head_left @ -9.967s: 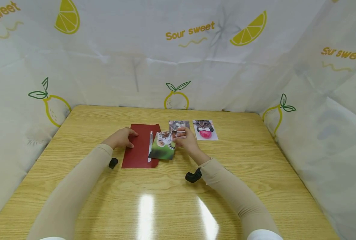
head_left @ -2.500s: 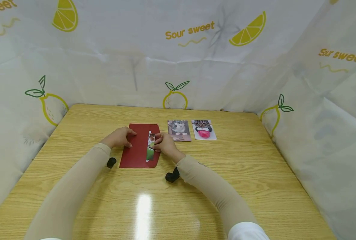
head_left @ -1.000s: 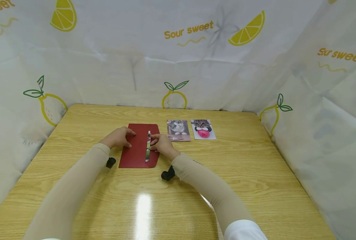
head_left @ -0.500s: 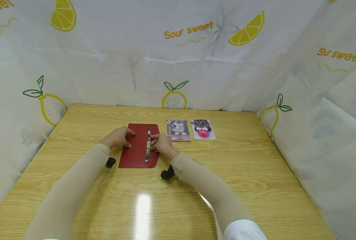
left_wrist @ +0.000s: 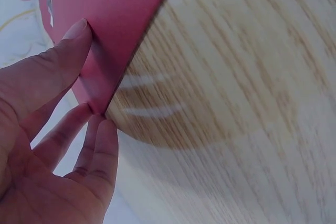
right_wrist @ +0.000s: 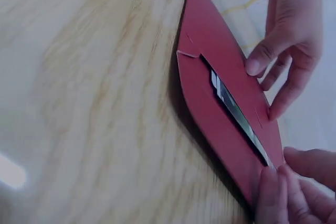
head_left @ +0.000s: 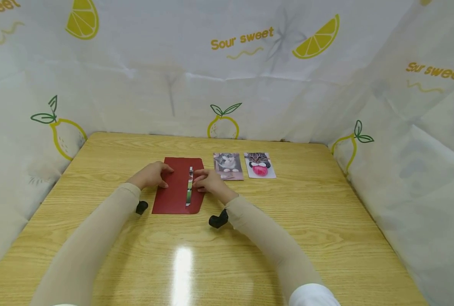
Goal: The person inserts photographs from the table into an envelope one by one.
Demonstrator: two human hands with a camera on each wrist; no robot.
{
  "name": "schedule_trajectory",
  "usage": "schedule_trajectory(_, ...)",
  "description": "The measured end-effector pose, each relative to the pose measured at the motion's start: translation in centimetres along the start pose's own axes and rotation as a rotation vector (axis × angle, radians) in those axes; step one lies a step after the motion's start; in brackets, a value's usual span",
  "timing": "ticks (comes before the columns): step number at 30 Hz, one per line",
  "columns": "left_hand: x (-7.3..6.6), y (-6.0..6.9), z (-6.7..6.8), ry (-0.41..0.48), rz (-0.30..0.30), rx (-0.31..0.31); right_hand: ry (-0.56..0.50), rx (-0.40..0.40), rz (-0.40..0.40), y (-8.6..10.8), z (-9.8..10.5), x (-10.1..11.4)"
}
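Note:
A red envelope lies on the table with its flap toward the right. From its opening a narrow strip of picture cards shows, green and white at the edges; the rest is hidden inside. My left hand holds the envelope's left side, thumb on top and fingers along the edge. On the other side my right hand has its fingertips over the flap, just right of the card strip, with fingers loosely extended. In the right wrist view, right fingers touch the envelope near the strip's end.
Two cat photo cards lie to the right: a grey-and-white cat card close to my right hand, and a tabby card with a pink ball beside it. A lemon-print cloth hangs behind the wooden table.
Ten seconds ago my right hand held a tiger card over the envelope; since then that card has slid in to a strip. In the last half second my right hand has drawn slightly right.

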State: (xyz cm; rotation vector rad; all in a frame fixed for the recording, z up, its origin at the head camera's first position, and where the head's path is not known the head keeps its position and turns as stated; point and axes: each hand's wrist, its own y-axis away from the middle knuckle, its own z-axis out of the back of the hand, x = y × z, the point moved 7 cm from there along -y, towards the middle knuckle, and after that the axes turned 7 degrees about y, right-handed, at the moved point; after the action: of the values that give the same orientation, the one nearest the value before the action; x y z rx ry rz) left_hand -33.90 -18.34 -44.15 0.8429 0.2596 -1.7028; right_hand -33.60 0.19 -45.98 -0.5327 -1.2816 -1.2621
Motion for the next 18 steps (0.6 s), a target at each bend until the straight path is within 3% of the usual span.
schedule_trajectory(3, 0.1, -0.1, 0.0, 0.003, -0.004, 0.002, -0.089, 0.006, 0.035, 0.3, 1.0, 0.2)
schedule_trajectory(9, 0.2, -0.1, 0.0, 0.012, 0.003, 0.004, -0.17, 0.001, 0.151, 1.1, 4.1, 1.0)
schedule_trajectory(13, 0.2, -0.2, 0.0, 0.013, 0.011, 0.005, -0.17, -0.025, 0.22, 1.9, 7.0, 1.4)
schedule_trajectory(18, 0.3, -0.2, -0.1, 0.003, 0.012, 0.01, -0.178, -0.062, 0.259, 2.8, 10.8, 0.4)
